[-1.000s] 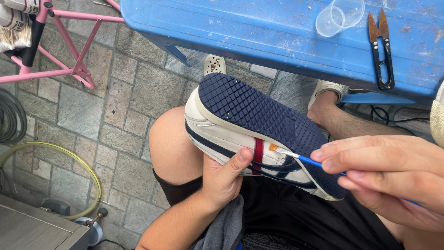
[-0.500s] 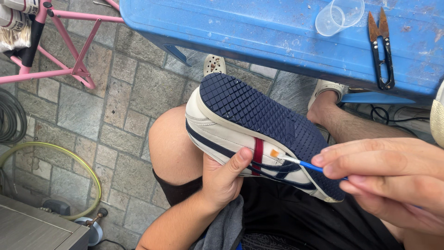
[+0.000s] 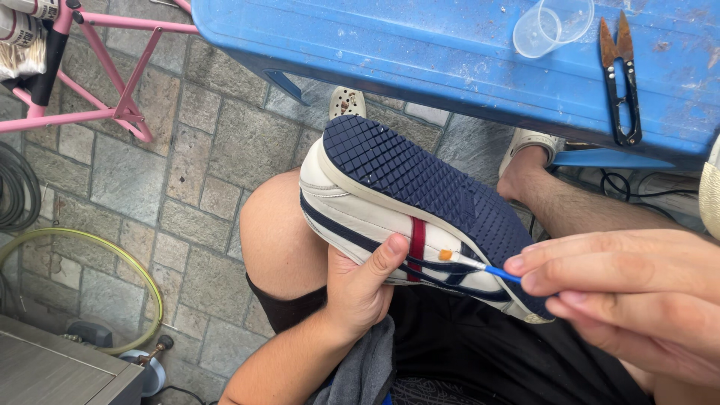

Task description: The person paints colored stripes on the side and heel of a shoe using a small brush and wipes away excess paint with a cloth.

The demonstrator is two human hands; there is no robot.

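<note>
– How did the shoe (image 3: 405, 202) lie against the hands?

– It rested on its side across the person's lap, navy sole turned up and away, long axis running from the toe at upper left down to the heel at lower right. The left hand (image 3: 360, 289) came up from underneath and was closed around the white upper, thumb pressed flat just beside the red stripe (image 3: 417, 247).

– And the right one?

– The right hand (image 3: 637, 300) sat to the lower right of the shoe, near the heel end, fingertips pinched shut on a thin blue-handled swab (image 3: 480, 266). The stick pointed left from those fingers, roughly along the shoe's length, and its orange tip touched the side of the upper just right of the stripe.

– So which hand was nearer that spot?

– The left thumb, almost beside it; the right fingers stood off by the stick's length, near the blue table (image 3: 450, 52) with its clear plastic cup (image 3: 551, 26) and thread snips (image 3: 621, 82)
</note>
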